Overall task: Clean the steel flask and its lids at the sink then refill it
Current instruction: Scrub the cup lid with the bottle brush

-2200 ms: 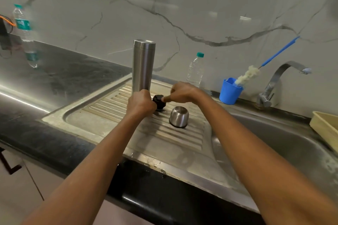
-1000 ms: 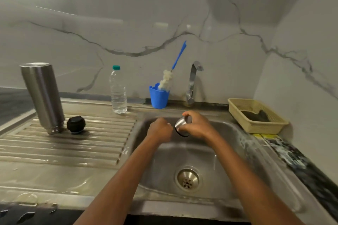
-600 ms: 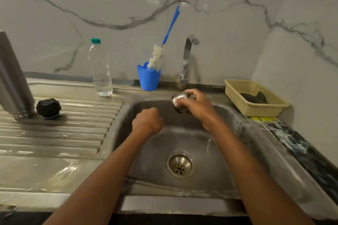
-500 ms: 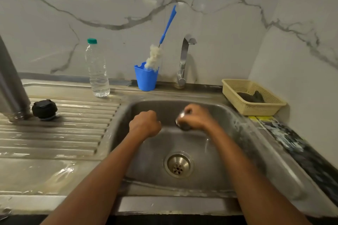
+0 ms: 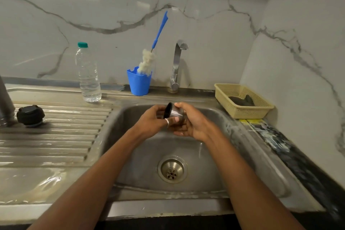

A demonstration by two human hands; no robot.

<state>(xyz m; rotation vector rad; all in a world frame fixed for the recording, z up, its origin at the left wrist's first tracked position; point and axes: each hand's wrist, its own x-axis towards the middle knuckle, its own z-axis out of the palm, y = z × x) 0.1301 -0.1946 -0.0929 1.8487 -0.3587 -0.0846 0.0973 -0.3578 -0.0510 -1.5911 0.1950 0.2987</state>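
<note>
1. sink [image 5: 168, 209]: its basin lies straight below and in front of the tap [image 5: 177, 61]. no stream shows from the tap.
2. steel flask [image 5: 5, 102]: far left of the tap, at the frame edge on the ribbed drainboard [image 5: 56, 136]. only its lower part is in view.
3. yellow basket [image 5: 242, 110]: right of the tap, on the bench. the water bottle [image 5: 87, 74] and the blue cup [image 5: 139, 83] holding the bottle brush [image 5: 148, 59] stand left of the tap.
4. right hand [image 5: 194, 124]: in front of the tap, over the basin, fingers curled round the steel cap's closed end.
5. left hand [image 5: 154, 122]: just left of the right hand, fingers wrapped round the cap's dark open rim.
6. black inner lid [image 5: 30, 115]: far left of the tap, beside the flask, untouched.
7. steel cap [image 5: 175, 113]: lying on its side between both hands, in front of the tap.
8. the step looks like washing the first lid. the next move likely calls for one hand to let go and open the tap, the other keeping a firm hold on the slippery cap.
</note>
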